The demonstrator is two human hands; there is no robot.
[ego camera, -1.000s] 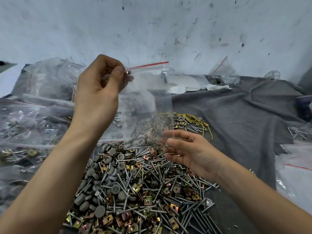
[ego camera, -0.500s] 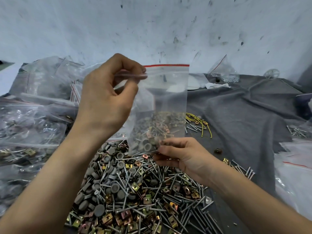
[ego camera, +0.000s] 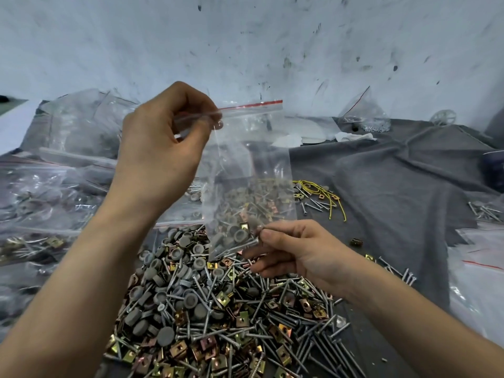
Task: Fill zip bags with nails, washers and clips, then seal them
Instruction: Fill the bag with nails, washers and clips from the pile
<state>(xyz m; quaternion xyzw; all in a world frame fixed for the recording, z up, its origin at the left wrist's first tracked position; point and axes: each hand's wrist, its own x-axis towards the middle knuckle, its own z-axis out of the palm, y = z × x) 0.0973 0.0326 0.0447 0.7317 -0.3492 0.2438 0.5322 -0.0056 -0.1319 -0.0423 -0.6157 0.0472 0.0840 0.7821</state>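
Our left hand [ego camera: 161, 151] pinches the top of the zip bag [ego camera: 251, 165], our right hand [ego camera: 300, 249] grips its lower corner above the pile [ego camera: 218, 309] of nails, washers and clips

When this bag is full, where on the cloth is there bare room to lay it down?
The grey cloth is bare right of the yellow wire, up to the flat bags at the right edge. Crowded: the centre, under the hardware pile, and the left, where filled bags cover the cloth.
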